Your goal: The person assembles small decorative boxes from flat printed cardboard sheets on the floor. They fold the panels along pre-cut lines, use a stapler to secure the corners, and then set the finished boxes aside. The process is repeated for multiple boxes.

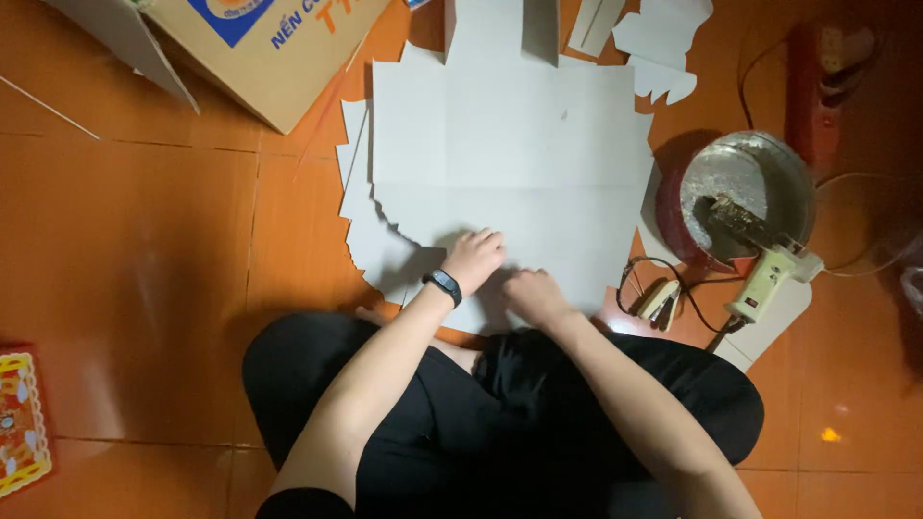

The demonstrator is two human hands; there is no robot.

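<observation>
I sit cross-legged on an orange tiled floor with a large white sheet of card (510, 163) spread in front of me. My left hand (473, 258), with a black band on its wrist, rests fingers-down on the sheet's near edge. My right hand (534, 293) presses on the same edge just to the right. Both hands lie flat on the card; neither grips anything that I can see. More white card pieces (361, 207) stick out from under the sheet at the left.
A glue gun (769, 279) leans on a round metal tin (750, 187) at the right, beside a small stapler (659, 300). A cardboard box (260, 48) stands at the top left, white scraps (659, 43) at the top, a power strip (817, 86) at the far right, a colourful packet (19, 423) at the left edge.
</observation>
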